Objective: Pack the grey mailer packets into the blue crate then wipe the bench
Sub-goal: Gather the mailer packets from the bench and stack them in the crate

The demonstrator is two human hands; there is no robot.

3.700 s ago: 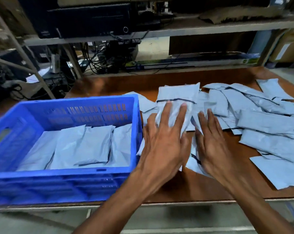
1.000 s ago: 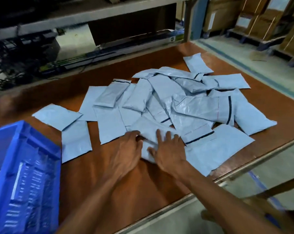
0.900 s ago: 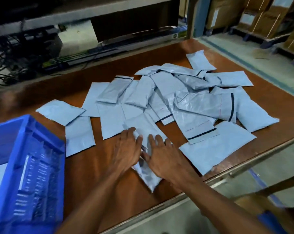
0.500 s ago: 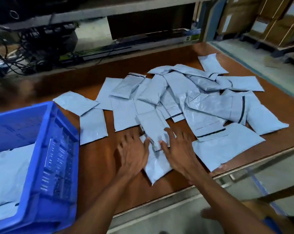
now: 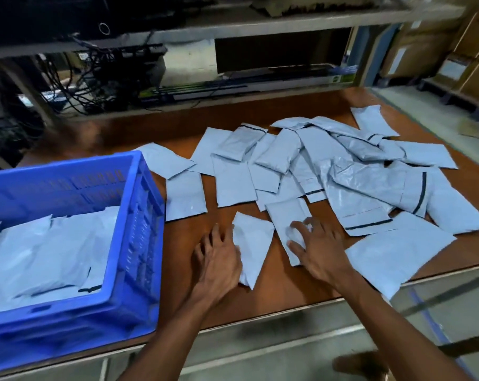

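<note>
Many grey mailer packets [image 5: 340, 171] lie spread over the right half of the brown bench [image 5: 276, 287]. The blue crate [image 5: 139, 243] stands at the left front and holds several packets [image 5: 49, 257]. My left hand [image 5: 219, 262] lies flat, fingers spread, on the left edge of a loose packet [image 5: 253, 240] near the front. My right hand [image 5: 318, 251] rests with spread fingers on a second packet [image 5: 287, 215] just to the right. Neither hand grips anything.
A metal shelf [image 5: 233, 26] runs along the back with cables and electronics [image 5: 103, 75] under it. Cardboard boxes [image 5: 436, 42] stand at the far right on the floor. The bench's front edge [image 5: 260, 317] is close below my hands.
The two front packets, stacked between my hands half a second ago, now lie apart, one under each hand. My view has swung left, showing more of the crate.
</note>
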